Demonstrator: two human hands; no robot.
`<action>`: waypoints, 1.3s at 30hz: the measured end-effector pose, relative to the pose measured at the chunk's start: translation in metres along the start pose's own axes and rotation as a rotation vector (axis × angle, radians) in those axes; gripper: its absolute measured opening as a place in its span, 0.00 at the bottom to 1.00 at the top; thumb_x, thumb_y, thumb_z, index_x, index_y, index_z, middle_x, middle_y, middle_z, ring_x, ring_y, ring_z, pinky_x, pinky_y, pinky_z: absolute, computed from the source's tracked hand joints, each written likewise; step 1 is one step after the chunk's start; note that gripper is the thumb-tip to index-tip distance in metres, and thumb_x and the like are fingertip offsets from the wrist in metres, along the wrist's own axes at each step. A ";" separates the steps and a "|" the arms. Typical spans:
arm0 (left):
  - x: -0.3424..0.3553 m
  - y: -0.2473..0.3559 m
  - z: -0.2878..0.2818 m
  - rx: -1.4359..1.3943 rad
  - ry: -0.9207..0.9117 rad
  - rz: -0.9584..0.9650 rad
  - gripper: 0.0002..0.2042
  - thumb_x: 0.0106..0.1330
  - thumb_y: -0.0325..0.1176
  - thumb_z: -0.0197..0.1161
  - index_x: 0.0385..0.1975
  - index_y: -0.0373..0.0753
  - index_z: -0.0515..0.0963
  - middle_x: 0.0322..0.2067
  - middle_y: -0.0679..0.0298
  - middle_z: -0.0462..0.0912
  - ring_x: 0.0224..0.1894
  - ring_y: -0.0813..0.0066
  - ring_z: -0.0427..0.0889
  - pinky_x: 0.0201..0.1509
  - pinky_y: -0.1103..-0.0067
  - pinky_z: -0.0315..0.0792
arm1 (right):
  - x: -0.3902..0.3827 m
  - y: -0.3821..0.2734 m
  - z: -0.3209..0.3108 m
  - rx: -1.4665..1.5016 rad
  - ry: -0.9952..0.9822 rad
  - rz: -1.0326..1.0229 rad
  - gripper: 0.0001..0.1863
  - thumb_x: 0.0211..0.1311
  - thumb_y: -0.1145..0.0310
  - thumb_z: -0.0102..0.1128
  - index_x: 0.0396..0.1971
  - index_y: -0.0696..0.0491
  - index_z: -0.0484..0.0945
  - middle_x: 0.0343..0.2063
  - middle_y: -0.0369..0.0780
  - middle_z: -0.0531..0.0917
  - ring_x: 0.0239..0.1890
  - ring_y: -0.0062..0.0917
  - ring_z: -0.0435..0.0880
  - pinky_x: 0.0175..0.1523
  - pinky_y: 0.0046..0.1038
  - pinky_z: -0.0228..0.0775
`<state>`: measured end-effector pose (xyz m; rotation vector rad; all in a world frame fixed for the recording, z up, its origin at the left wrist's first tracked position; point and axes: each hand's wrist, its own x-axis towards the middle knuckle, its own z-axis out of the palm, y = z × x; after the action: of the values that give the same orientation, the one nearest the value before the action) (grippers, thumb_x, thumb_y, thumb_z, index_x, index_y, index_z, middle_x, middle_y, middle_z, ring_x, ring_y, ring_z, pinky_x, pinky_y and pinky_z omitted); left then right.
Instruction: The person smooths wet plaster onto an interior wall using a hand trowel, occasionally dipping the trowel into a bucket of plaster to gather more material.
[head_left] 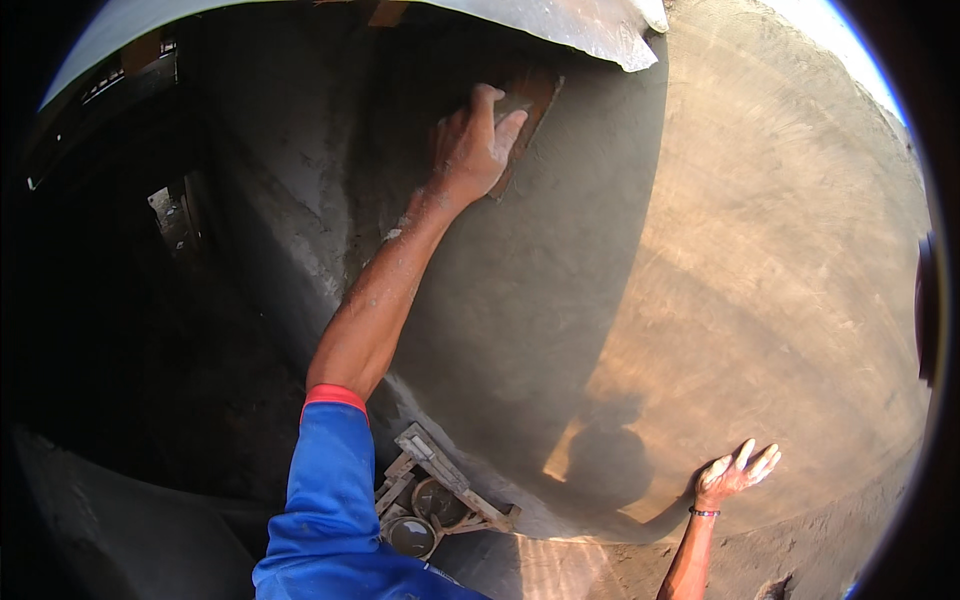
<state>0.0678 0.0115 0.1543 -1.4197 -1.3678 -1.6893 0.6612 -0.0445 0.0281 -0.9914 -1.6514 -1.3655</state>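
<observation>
From where I stand, I see a person in a blue sleeve [335, 465] with a red cuff [335, 395] reaching high up a grey plastered wall [540, 270]. The left hand [470, 150] is curled around the back of a flat brown float [538, 105], thumb toward the right, and holds it against the plaster. The float sits in the upper middle of the view, on the shaded part of the wall, below a pale sheet [600, 35] that overhangs from above. Its long axis runs on a steep slant: one end points up and to the right, the other down and to the left, with a long, straight edge facing right. The hand hides much of its left side.

The right hand [735, 478] is well apart, low on the right, its fingers spread wide and whitened, with nothing in its grasp. It is close to the sunlit part of the wall; whether it touches, I cannot tell. A dark band [704, 512] circles that wrist. Left of this hand, a rounded shadow [605, 462] falls on the plaster. Down near the foot of the wall, two round buckets [410, 537] stand beside a wooden frame [440, 462].
</observation>
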 end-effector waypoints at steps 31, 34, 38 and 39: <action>-0.117 0.112 0.030 -0.167 -0.123 0.323 0.23 0.53 0.38 0.73 0.43 0.31 0.73 0.34 0.57 0.75 0.33 0.61 0.79 0.35 0.71 0.77 | -0.003 -0.002 0.007 0.006 0.000 -0.007 0.23 0.72 0.58 0.38 0.64 0.46 0.67 0.70 0.53 0.56 0.70 0.54 0.54 0.69 0.57 0.47; -0.154 0.102 0.007 -0.232 -0.216 0.180 0.21 0.57 0.37 0.71 0.44 0.32 0.72 0.37 0.52 0.78 0.37 0.56 0.82 0.37 0.68 0.78 | -0.003 0.001 0.006 0.009 0.003 -0.027 0.23 0.72 0.57 0.38 0.63 0.46 0.67 0.70 0.53 0.56 0.70 0.54 0.54 0.69 0.57 0.48; -0.121 0.051 -0.024 -0.129 -0.035 -0.140 0.21 0.63 0.37 0.67 0.51 0.35 0.69 0.38 0.48 0.81 0.41 0.50 0.83 0.38 0.63 0.77 | 0.000 -0.002 0.004 -0.006 0.004 -0.005 0.23 0.72 0.58 0.39 0.63 0.46 0.68 0.70 0.53 0.56 0.70 0.54 0.55 0.68 0.57 0.48; -0.099 0.042 -0.025 -0.062 0.035 -0.172 0.21 0.64 0.37 0.66 0.52 0.36 0.68 0.38 0.48 0.82 0.41 0.50 0.83 0.38 0.62 0.77 | -0.001 -0.002 0.003 -0.008 0.000 -0.008 0.23 0.72 0.58 0.39 0.63 0.46 0.68 0.70 0.53 0.56 0.70 0.54 0.55 0.68 0.57 0.48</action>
<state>0.1247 -0.0457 0.0788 -1.3313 -1.4664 -1.8716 0.6600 -0.0420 0.0257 -0.9910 -1.6525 -1.3784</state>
